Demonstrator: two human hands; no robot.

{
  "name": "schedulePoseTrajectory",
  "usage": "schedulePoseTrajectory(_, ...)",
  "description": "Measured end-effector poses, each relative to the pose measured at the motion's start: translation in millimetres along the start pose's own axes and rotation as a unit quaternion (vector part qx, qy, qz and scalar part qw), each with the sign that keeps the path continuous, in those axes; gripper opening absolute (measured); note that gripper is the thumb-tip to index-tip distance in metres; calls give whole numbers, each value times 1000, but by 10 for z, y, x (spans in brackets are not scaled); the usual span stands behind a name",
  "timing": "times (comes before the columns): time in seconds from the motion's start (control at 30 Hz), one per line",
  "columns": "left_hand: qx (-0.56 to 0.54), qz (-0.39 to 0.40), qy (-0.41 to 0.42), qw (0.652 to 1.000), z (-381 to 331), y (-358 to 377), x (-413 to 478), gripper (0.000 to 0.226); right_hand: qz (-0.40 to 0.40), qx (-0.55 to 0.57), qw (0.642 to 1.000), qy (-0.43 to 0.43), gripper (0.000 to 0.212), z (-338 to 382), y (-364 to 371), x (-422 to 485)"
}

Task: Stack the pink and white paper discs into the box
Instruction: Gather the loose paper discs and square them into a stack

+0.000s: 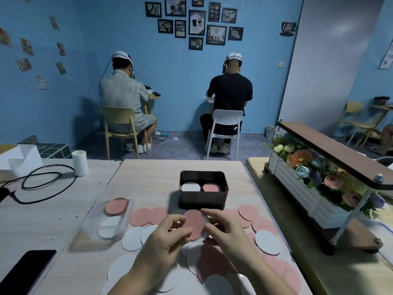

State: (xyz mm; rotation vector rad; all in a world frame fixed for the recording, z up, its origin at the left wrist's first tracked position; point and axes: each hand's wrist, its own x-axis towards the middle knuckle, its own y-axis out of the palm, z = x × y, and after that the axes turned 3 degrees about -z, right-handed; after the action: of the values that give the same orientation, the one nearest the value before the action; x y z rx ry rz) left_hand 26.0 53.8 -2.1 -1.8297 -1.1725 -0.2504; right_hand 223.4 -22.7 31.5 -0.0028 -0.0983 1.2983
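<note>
**Hands.** The left hand (168, 237) and right hand (225, 233) meet over the table's near middle. Both pinch one pink disc (194, 223): the left fingertips curl on its left edge, the right thumb and fingers on its right edge. The disc is tilted up toward the camera. A pale rim shows just behind it; I cannot tell whether this is a second disc in the same grasp.

**Task items.** The box (202, 201), a dark rounded tin with its top open, stands on the table (148, 179) just beyond the hands. Its near wall lies between the held disc and the contents. Inside, a white stack (190, 186) sits at left and a pink stack (211, 187) at right, side by side. Loose discs (146, 217), pink and white, lie overlapping under and around both hands, spreading to the near edge. One white disc (267, 241) lies to the right.

**Surroundings.**
- To the left of the hands is a clear plastic tray (93, 226), blurred, holding a small pink pile (116, 206) and a white piece.
- Further left lie a dark phone (25, 271), a looped black cable (42, 182), a white cylinder (80, 162) and a white carton (19, 158).
- To the right, on an adjoining surface, is a white slatted planter (297, 188) filled with flowers, under a wooden shelf (340, 150).
- Beyond the table, two people (230, 92) sit on chairs with their backs turned, facing a blue wall hung with framed pictures (197, 22).
</note>
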Motion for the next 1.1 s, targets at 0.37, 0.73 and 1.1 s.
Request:
schedulePoseTrajectory(0.37, -31, 16, -33, 999, -32, -12, -63, 37, -5, -135, 991, -16, 46, -85, 19, 44)
schedulePoseTrajectory(0.73, -37, 20, -95, 995, -111, -70, -59, 61, -2, -101, 995, -17, 48, -103, 72, 10)
schedulePoseTrajectory(1.1, 20, 91, -142, 985, -42, -446, -165, 41, 5, -110, 994, -19, 52, -59, 27, 12)
